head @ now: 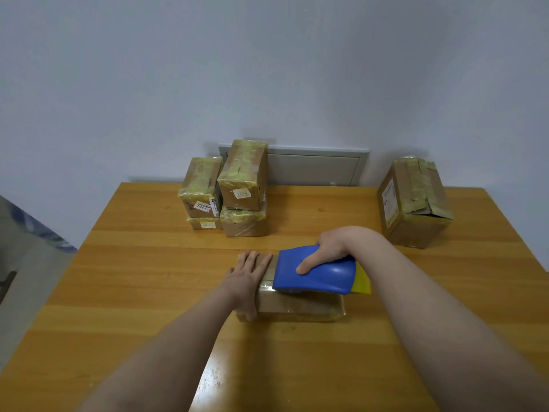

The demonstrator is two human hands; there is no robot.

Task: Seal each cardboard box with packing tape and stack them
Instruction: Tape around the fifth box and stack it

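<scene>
A low cardboard box point(300, 307) wrapped in shiny tape lies in the middle of the wooden table point(133, 278). My left hand point(248, 278) lies flat on the box's left end, fingers straight, thumb down its front side. My right hand point(326, 251) grips a blue tape dispenser point(318, 275) with a yellow roll of tape point(362, 281) showing at its right; the dispenser sits on top of the box. At the back stand two stacks of taped boxes: a left stack point(202, 188) and a taller right stack point(243, 185). A larger taped box point(413, 200) stands alone at the back right.
A grey wall panel point(318, 168) sits behind the table at the wall. The table's left edge borders a grey floor area point(26, 278). Bare tabletop lies to the left of the box and in front of it.
</scene>
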